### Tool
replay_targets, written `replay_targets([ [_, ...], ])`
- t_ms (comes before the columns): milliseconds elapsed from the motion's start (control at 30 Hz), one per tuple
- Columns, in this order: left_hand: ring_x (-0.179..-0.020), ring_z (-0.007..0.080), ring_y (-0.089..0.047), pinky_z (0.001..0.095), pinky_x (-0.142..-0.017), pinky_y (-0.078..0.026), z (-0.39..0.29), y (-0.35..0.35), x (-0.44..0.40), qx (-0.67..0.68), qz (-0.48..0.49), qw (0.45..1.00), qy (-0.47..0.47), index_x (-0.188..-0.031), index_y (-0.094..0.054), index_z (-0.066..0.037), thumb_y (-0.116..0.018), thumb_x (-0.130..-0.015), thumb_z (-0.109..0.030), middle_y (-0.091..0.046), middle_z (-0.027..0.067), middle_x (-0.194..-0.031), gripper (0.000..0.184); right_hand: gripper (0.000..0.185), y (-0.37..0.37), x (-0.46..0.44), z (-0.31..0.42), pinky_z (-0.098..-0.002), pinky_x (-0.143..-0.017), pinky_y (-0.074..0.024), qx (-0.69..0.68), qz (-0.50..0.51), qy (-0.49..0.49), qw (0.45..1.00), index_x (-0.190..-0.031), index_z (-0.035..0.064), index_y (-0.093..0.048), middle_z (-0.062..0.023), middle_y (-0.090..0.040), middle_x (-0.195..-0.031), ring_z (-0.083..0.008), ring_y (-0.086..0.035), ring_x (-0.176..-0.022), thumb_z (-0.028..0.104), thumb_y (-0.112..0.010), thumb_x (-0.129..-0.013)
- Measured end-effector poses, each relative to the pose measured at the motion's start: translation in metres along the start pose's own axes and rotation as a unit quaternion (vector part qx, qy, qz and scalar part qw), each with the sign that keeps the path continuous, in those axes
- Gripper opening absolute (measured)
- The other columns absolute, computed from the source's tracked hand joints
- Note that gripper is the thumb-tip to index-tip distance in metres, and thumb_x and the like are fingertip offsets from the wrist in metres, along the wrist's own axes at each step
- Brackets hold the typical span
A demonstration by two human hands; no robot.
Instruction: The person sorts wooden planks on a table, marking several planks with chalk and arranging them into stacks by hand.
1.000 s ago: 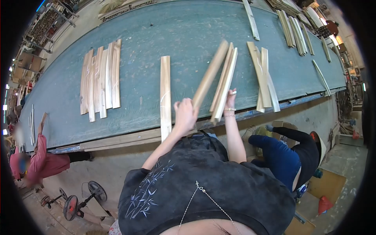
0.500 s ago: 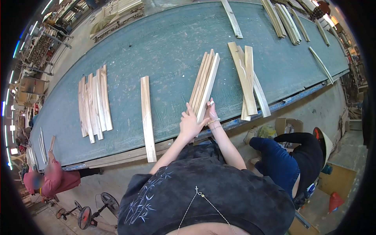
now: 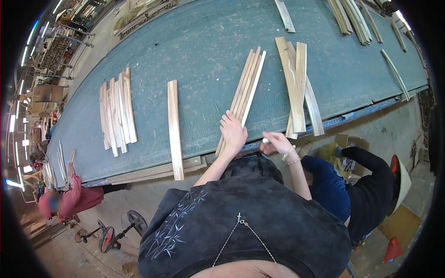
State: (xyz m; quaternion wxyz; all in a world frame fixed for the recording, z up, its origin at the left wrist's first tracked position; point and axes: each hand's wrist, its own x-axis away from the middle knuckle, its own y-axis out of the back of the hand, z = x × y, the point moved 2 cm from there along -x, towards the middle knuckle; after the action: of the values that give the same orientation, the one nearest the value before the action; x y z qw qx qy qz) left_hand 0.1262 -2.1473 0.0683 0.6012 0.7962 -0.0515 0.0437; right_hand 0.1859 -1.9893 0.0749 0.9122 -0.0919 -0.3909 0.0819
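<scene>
Near the table's front edge, my left hand [image 3: 233, 131] lies over a bundle of narrow wood strips [image 3: 248, 83], its fingers closed around their lower part. The strips lie side by side, slanting up to the right. My right hand [image 3: 277, 143] is just right of the bundle, apart from it, with curled fingers. A small white thing shows at its fingertips, too small to name. One lone strip [image 3: 174, 125] lies left of my left hand, its lower end past the edge. Several crossed boards [image 3: 293, 88] lie to the right.
A row of wood strips [image 3: 118, 113] lies on the green table [image 3: 199, 55] at left. More strips [image 3: 354, 21] lie at the far right. A person in pink [image 3: 76, 199] is at the left edge; another in dark clothes [image 3: 371, 194] bends down at right, beside a box.
The strip my left hand held at a slant a second ago now lies with the bundle. My right hand has come off the bundle toward the right, and its fingers have curled.
</scene>
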Motion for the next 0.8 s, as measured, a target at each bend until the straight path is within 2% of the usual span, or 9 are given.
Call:
replay_targets([
  [67,-0.089,0.0313,-0.048,0.0388,-0.073,-0.043,0.014,0.005,-0.007,0.02,-0.014,1.0,-0.007,-0.114,-0.028,0.012,-0.068,-0.059,-0.024,-0.044,0.0195,-0.097,0.077,0.036,0.014,0.008,-0.027,-0.0238,-0.04,-0.0446,0.095,-0.044,-0.049,0.993,-0.077,-0.001,-0.055,-0.0115,-0.059,-0.059,-0.0146,-0.056,-0.045,0.035,-0.051,-0.082],
  [200,-0.083,0.0306,-0.055,0.035,-0.075,-0.045,0.043,0.027,-0.037,0.24,0.14,0.96,0.022,-0.112,-0.031,0.013,-0.069,-0.06,-0.036,-0.051,0.0249,-0.095,0.081,0.026,0.026,-0.012,-0.077,-0.0227,-0.036,-0.0407,0.088,-0.244,0.059,0.964,-0.069,-0.0016,-0.052,-0.0106,-0.057,-0.054,-0.0125,-0.053,-0.04,0.022,-0.056,-0.08],
  [267,-0.082,0.0244,-0.055,0.0301,-0.073,-0.044,0.041,0.057,-0.048,0.43,0.291,0.847,0.113,-0.112,-0.034,0.014,-0.069,-0.062,-0.039,-0.052,0.023,-0.096,0.08,0.022,0.025,-0.024,-0.085,-0.0228,-0.036,-0.0403,0.048,-0.262,0.071,0.961,-0.07,-0.0024,-0.051,-0.0095,-0.056,-0.052,-0.012,-0.053,-0.04,0.017,-0.058,-0.079],
  [333,-0.081,0.0197,-0.055,0.0268,-0.069,-0.045,0.05,0.07,-0.06,0.442,0.278,0.846,0.108,-0.108,-0.039,0.013,-0.068,-0.064,-0.04,-0.053,0.0199,-0.095,0.075,0.02,0.024,-0.03,-0.084,-0.0227,-0.037,-0.0412,0.053,-0.331,0.132,0.933,-0.07,-0.0027,-0.051,-0.0084,-0.055,-0.052,-0.012,-0.053,-0.04,0.013,-0.06,-0.077],
  [400,-0.076,0.0191,-0.056,0.0268,-0.065,-0.046,0.06,0.082,-0.08,0.531,0.269,0.794,0.122,-0.105,-0.043,0.011,-0.067,-0.065,-0.04,-0.055,0.018,-0.093,0.069,0.018,0.026,-0.037,-0.091,-0.0231,-0.038,-0.043,0.037,-0.334,0.129,0.933,-0.074,-0.0022,-0.049,-0.0089,-0.055,-0.054,-0.0123,-0.053,-0.041,0.009,-0.063,-0.074],
  [567,-0.076,0.0195,-0.059,0.0302,-0.066,-0.05,0.094,0.083,-0.164,0.758,0.314,0.563,0.096,-0.106,-0.046,0.004,-0.052,-0.08,-0.03,-0.058,0.0139,-0.09,0.043,0.044,0.034,-0.049,-0.115,-0.0258,-0.048,-0.0474,-0.11,-0.356,0.166,0.913,-0.099,0.0015,-0.032,-0.014,-0.055,-0.073,-0.017,-0.057,-0.057,0.003,-0.065,-0.07],
  [667,-0.079,0.0211,-0.059,0.0306,-0.067,-0.05,0.107,0.097,-0.217,0.767,0.275,0.577,0.064,-0.107,-0.045,0.004,-0.05,-0.081,-0.03,-0.058,0.0152,-0.092,0.043,0.05,0.047,-0.041,-0.133,-0.025,-0.049,-0.0442,0.053,-0.408,0.122,0.903,-0.102,-0.0054,-0.035,-0.0103,-0.057,-0.066,-0.0144,-0.054,-0.054,0.016,-0.066,-0.069],
  [733,-0.08,0.0221,-0.059,0.0315,-0.068,-0.05,0.125,0.094,-0.26,0.774,0.264,0.574,0.041,-0.109,-0.045,0.004,-0.049,-0.081,-0.031,-0.057,0.0159,-0.094,0.044,0.05,0.017,0.006,-0.066,-0.027,-0.054,-0.0451,0.16,-0.32,0.009,0.934,-0.103,-0.0023,-0.042,-0.009,-0.058,-0.069,-0.0137,-0.056,-0.06,0.022,-0.068,-0.067],
  [800,-0.081,0.0228,-0.059,0.0323,-0.07,-0.05,0.141,0.091,-0.293,0.801,0.275,0.53,0.044,-0.11,-0.044,0.004,-0.048,-0.082,-0.032,-0.057,0.0169,-0.096,0.046,0.04,0.02,0.025,-0.054,-0.0264,-0.059,-0.0452,0.294,-0.125,-0.044,0.947,-0.101,0.0011,-0.05,-0.0064,-0.058,-0.074,-0.0134,-0.056,-0.066,0.022,-0.065,-0.071],
])
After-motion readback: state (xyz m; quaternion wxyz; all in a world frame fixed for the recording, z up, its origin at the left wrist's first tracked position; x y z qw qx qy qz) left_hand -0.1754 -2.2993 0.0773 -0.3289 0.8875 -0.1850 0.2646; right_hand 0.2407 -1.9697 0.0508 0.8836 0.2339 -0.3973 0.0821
